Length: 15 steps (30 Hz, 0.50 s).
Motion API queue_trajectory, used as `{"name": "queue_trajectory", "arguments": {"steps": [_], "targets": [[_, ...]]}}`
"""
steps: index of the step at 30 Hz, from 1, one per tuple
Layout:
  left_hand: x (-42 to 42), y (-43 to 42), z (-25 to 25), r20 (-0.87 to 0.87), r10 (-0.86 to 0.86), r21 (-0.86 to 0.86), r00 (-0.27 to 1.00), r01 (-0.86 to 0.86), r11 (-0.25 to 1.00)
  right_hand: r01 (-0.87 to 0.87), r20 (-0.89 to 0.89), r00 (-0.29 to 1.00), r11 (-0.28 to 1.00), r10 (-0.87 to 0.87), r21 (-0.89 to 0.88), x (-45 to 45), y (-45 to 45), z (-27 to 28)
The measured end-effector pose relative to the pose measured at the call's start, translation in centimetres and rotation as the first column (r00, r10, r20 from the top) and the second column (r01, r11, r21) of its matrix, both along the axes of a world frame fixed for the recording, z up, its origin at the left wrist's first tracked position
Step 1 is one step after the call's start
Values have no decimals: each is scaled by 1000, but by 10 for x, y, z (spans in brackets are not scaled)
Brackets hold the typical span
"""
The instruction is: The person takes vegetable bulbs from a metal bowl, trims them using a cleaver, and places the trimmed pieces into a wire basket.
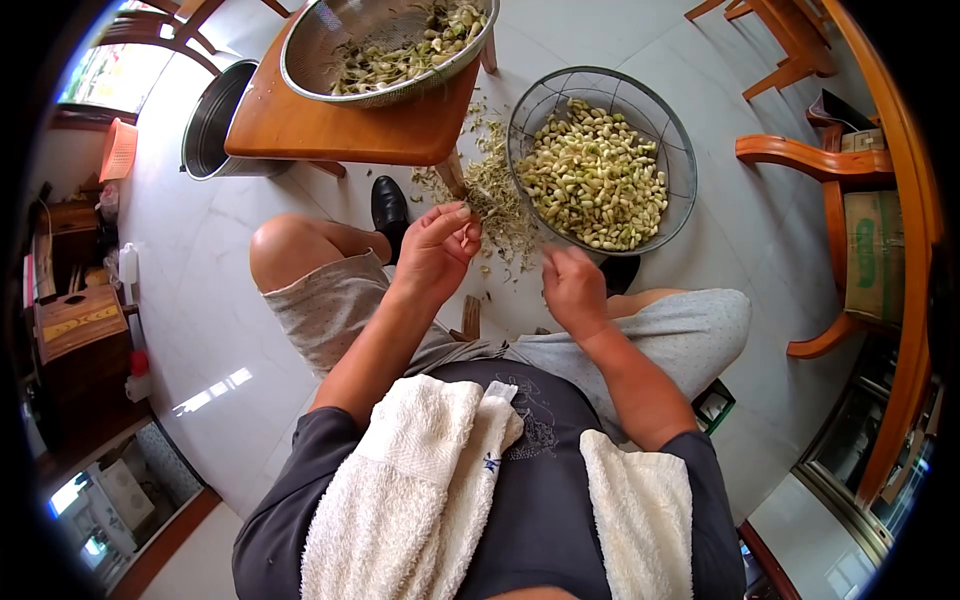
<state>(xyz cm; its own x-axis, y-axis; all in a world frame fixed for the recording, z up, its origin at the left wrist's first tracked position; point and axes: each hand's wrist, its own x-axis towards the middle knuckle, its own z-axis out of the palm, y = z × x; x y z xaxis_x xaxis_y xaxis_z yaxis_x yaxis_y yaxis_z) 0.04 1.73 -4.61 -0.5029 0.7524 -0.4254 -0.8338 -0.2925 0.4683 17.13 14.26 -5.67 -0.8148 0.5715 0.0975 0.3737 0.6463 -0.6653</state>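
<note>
My left hand [437, 243] is raised above the floor scraps, its thumb and fingers pinched together; what they hold, if anything, is too small to name. To the right, my right hand [574, 285] is curled and slightly blurred, below the round wire basket [684, 200]. Inside that basket lies a heap of pale, greenish shelled pieces [595, 180]. A metal colander [310, 60] on the wooden chair seat [290, 125] holds unpeeled, stalky pieces [400, 62]. Dry husks [500, 200] lie scattered on the floor between chair and basket.
A dark metal bucket [215, 125] stands left of the chair. An orange plastic basket [119, 150] is at the far left. Wooden chairs and a cardboard box [873, 250] line the right side. A white towel [400, 490] hangs over my shoulders.
</note>
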Motion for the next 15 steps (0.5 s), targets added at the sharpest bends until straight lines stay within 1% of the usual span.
{"name": "queue_trajectory", "arguments": {"steps": [2,5,8,11,14,15], "targets": [[-4,-1,1,-47,-21,35,999,23,999,15,-70,997,999,-18,-37,0,5,1],[-4,0,5,-69,-10,7,998,10,1000,19,-140,990,996,-31,-89,-2,6,14],[-5,-2,-7,-123,-33,40,992,38,998,-69,-241,969,997,62,-18,-2,6,26],[-2,0,-5,-210,-8,-11,978,6,1000,-148,-275,946,983,172,106,-3,4,31],[-1,-2,-11,-251,10,-6,968,-12,1000,-147,-227,956,974,185,171,-2,1,33],[1,-1,-9,-245,24,-39,969,-34,999,-145,-223,957,973,184,181,-2,1,33]]}}
